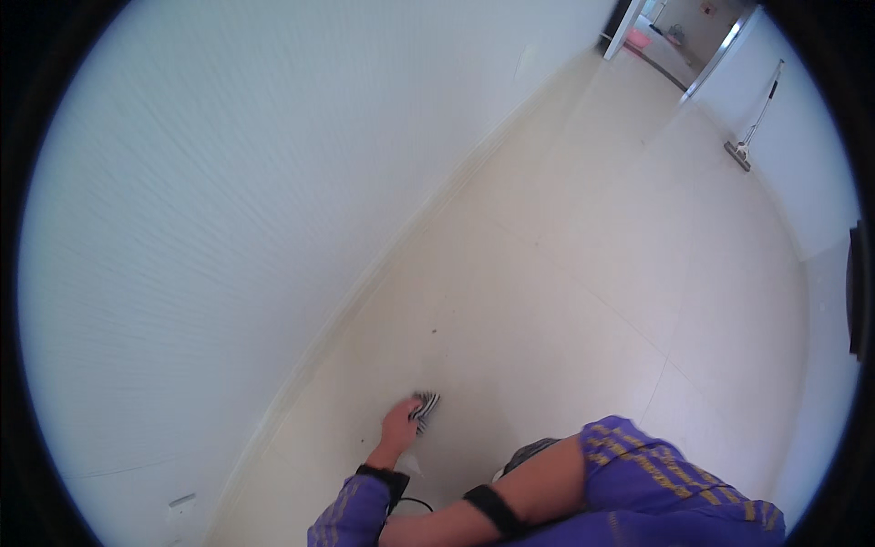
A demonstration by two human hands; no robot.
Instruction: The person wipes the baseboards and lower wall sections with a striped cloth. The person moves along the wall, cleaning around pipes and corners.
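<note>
Low in the head view, my left hand (398, 425) grips a black-and-white striped cloth (426, 405) against the pale tiled floor (581, 273). A black band (384, 478) circles that wrist, below the purple sleeve. My right forearm, with its own black band (493, 509), reaches across the bottom of the view. Beside the left sleeve, my right hand (427, 528) is partly cut off by the lower edge, and its fingers cannot be made out. A few small dark specks (434, 331) lie on the floor ahead of the cloth.
A white wall (205, 239) with a pale skirting strip (355, 297) runs along the left. On the right, a sponge mop (742, 154) leans against another wall. Beyond the doorway at the top right is a pink basin (638, 38). A black cable (418, 502) loops near my left wrist.
</note>
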